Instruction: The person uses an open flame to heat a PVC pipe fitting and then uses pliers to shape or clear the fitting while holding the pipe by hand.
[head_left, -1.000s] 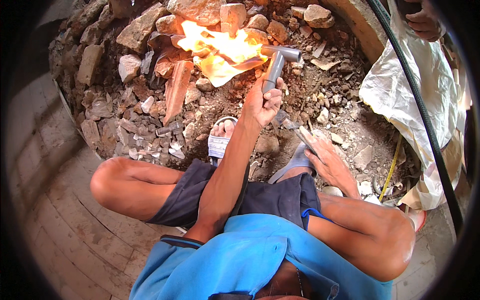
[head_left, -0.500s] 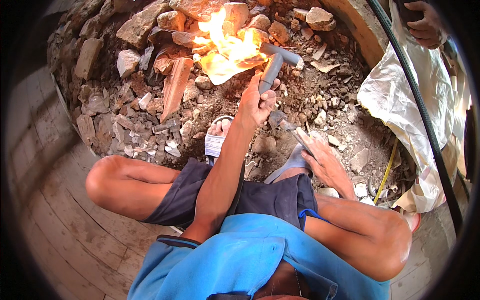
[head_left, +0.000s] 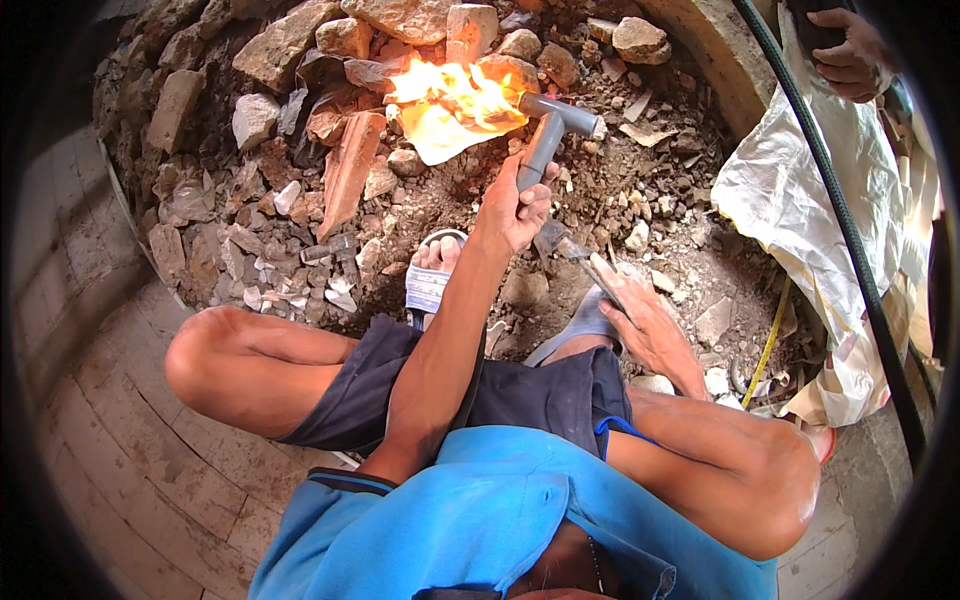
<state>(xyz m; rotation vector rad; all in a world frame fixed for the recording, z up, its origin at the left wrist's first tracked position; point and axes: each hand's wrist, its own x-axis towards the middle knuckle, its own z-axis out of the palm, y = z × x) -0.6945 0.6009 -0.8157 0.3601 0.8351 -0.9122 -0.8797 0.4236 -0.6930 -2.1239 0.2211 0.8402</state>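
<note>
My left hand [head_left: 515, 212] is closed round the lower leg of a grey plastic pipe tee [head_left: 541, 152]. The tee's crossbar lies sideways above the hand, its left end at the edge of a small open fire [head_left: 462, 92]. Pale sheet material, perhaps paper, burns along the fire's near side. Lower right, my right hand [head_left: 648, 318] rests above my sandalled foot [head_left: 585, 325]. Its fingers are closed on a slim dark tool [head_left: 602, 278] with a wider tip pointing toward my left hand; the tool's exact kind is unclear.
Broken stones and rubble [head_left: 353, 175] surround the fire, with larger rocks behind it. A white plastic sheet [head_left: 800, 200] and a thick black hose [head_left: 830, 160] run down the right. Another person's hand [head_left: 855, 55] shows at upper right. Paving [head_left: 130, 400] curves along the left.
The flames have dropped lower, and the left end of the pipe tee shows more plainly. Both hands keep nearly the same place and grip.
</note>
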